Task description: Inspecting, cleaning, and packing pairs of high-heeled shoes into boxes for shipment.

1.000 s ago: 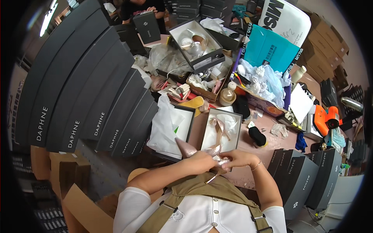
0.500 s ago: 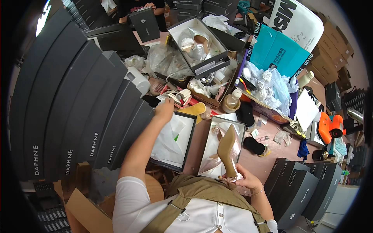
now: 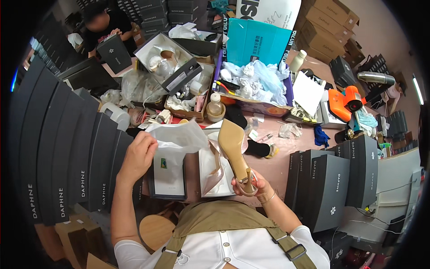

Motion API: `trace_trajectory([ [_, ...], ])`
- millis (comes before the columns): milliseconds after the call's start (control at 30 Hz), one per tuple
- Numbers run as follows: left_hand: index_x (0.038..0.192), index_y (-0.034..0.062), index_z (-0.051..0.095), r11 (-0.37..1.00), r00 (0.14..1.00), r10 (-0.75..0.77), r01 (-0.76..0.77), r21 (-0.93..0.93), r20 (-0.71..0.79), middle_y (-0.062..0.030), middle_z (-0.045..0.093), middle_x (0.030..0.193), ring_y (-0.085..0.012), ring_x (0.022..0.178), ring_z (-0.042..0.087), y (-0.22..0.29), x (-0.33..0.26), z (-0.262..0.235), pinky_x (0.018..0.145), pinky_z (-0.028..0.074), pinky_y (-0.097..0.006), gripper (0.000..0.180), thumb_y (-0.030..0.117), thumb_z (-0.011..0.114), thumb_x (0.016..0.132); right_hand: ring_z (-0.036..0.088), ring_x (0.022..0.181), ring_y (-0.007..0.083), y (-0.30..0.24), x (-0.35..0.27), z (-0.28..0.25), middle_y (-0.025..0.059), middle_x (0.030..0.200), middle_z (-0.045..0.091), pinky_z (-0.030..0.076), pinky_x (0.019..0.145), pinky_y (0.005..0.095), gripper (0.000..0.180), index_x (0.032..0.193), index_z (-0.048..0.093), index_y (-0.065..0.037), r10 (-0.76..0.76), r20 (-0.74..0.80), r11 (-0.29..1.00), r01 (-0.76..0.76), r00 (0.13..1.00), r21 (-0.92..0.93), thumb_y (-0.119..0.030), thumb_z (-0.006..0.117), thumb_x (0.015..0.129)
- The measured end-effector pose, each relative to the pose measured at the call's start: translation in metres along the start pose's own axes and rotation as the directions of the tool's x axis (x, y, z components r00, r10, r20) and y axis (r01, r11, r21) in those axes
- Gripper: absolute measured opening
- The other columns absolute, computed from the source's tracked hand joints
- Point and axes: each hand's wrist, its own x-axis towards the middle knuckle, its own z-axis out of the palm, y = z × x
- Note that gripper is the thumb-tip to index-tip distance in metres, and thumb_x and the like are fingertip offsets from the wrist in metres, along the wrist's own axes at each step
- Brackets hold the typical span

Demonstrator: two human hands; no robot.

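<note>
My left hand (image 3: 139, 154) pinches a sheet of white tissue paper (image 3: 181, 136), which hangs raised over an open dark-edged box part (image 3: 169, 181) with a small green sticker inside. In my right hand (image 3: 256, 184) is a pale pink, glittery high-heeled shoe (image 3: 233, 145), gripped by its heel end with the tan sole turned toward me. Its toe points away from me. The matching shoe (image 3: 214, 172) lies in the white-lined shoebox (image 3: 205, 158) between my hands. The held shoe hides part of that box.
Stacked dark shoeboxes (image 3: 67, 148) wall in my left side, and more (image 3: 320, 184) stand at the right. Beyond are an open shoebox with silver shoes (image 3: 165, 60), a glass bottle (image 3: 215, 107), a carton of crumpled tissue (image 3: 255, 83) and an orange tool (image 3: 345, 103). Another person (image 3: 109, 31) holds a shoebox.
My left hand has come back from the clutter behind the box and now lifts the tissue sheet out of it. My right hand still holds the shoe. The view has turned to the right.
</note>
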Motion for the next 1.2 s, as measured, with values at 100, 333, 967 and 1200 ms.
trace_trajectory([
  [100, 0.071, -0.0001, 0.052, 0.996, 0.996, -0.087, 0.088, 0.021, -0.026, -0.0116, 0.051, 0.072, -0.0299, 0.062, 0.053, 0.011, -0.007, 0.014, 0.056, 0.042, -0.038, 0.019, 0.007, 0.067, 0.080, 0.063, 0.088, 0.0275, 0.007, -0.011, 0.005, 0.0198, 0.113, 0.059, 0.053, 0.075, 0.0357, 0.103, 0.139, 0.028, -0.005, -0.025, 0.019, 1.000, 0.026, 0.999, -0.014, -0.039, 0.084, 0.061],
  [333, 0.079, 0.0013, 0.048, 0.988, 0.991, 0.131, -0.132, -0.084, -0.019, -0.0135, 0.048, 0.081, -0.0309, 0.073, 0.052, 0.027, -0.023, 0.077, 0.064, 0.044, -0.038, 0.015, -0.005, 0.059, 0.071, 0.059, 0.093, 0.0183, -0.020, -0.063, 0.059, 0.0129, 0.111, 0.057, 0.048, 0.079, 0.0298, 0.089, 0.128, 0.039, 0.007, 0.151, 0.005, 0.947, -0.144, 0.988, -0.286, -0.037, 0.082, 0.065],
  [967, 0.118, 0.0051, 0.047, -0.069, 0.750, -0.636, 0.178, -0.982, 0.181, -0.0061, 0.063, 0.098, -0.0148, 0.080, 0.062, 0.041, -0.052, 0.144, 0.068, 0.051, -0.028, 0.024, 0.011, 0.050, 0.095, 0.058, 0.110, 0.0293, 0.058, -0.058, 0.011, 0.0185, 0.118, 0.056, 0.057, 0.076, 0.0417, 0.077, 0.131, 0.040, 0.000, -0.012, -0.188, 0.997, -0.002, 0.982, -0.073, -0.044, 0.072, 0.077],
  [1200, 0.105, 0.0022, 0.063, 0.805, 1.000, -0.021, 0.010, -0.594, -0.010, -0.0089, 0.060, 0.076, -0.0193, 0.064, 0.057, 0.089, -0.018, 0.120, 0.059, 0.046, -0.030, 0.022, 0.004, 0.059, 0.083, 0.061, 0.104, 0.0243, 0.053, -0.075, 0.025, 0.0172, 0.116, 0.059, 0.055, 0.079, 0.0363, 0.082, 0.126, 0.046, 0.004, -0.129, -0.177, 0.980, 0.099, 0.976, -0.171, -0.049, 0.077, 0.071],
])
